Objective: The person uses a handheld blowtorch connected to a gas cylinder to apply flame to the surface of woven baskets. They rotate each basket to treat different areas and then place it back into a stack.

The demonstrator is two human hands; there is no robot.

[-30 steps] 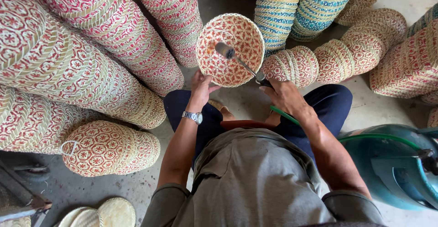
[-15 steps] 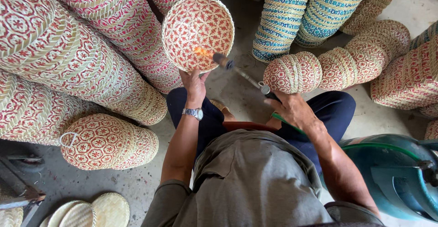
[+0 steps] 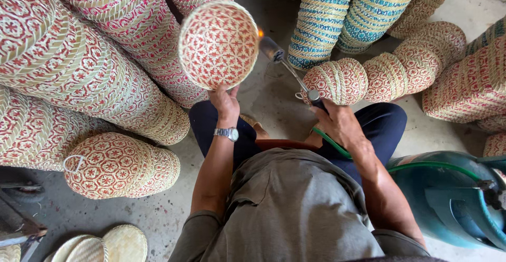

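— Basket (image 3: 219,45) position?
— Left hand (image 3: 225,103) pinches the round red-patterned woven basket by its lower rim, held up, open face toward the camera.
— And the torch (image 3: 289,67)?
— Right hand (image 3: 337,122), grip wrapped round its handle; the rod slants up-left, small flame just beside the basket's right edge.

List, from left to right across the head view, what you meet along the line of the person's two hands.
Round red-patterned woven basket held up by the left hand → metal gas torch gripped in the right hand → teal gas cylinder.
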